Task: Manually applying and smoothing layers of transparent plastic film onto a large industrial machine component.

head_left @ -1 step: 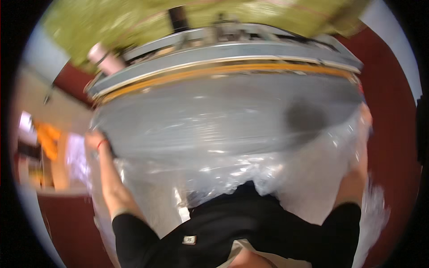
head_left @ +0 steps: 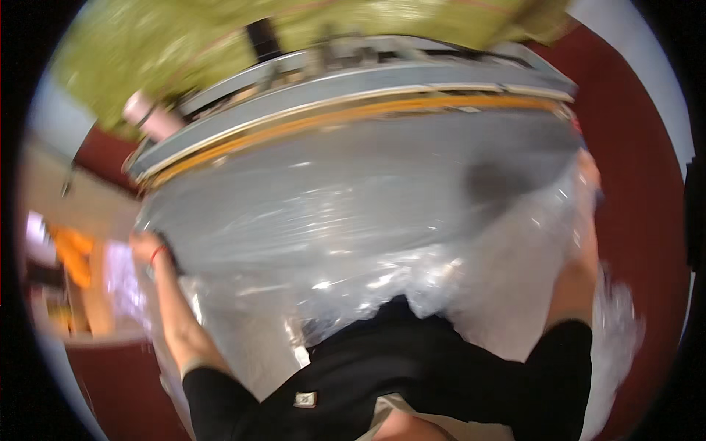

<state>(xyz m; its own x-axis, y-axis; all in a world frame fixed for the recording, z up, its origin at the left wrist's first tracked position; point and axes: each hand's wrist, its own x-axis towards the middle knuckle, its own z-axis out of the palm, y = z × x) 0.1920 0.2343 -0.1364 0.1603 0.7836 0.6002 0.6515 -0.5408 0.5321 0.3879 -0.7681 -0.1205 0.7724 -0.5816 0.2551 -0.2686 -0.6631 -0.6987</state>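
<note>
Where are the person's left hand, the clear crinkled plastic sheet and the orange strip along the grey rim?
Left hand (head_left: 149,248): head view, on the knuckles at the sheet's left edge.
Clear crinkled plastic sheet (head_left: 353,220): head view, on its stretched middle.
Orange strip (head_left: 353,114): head view, on its middle stretch.

Black long sleeves (head_left: 220,393), pushed up both forearms. Black top with small pale tag (head_left: 304,399) on chest, below left sleeve. Thin red band (head_left: 156,253) at left wrist, above that sleeve.

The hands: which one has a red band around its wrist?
The left hand, gripping the clear plastic sheet at the left edge; the right hand shows none.
</note>
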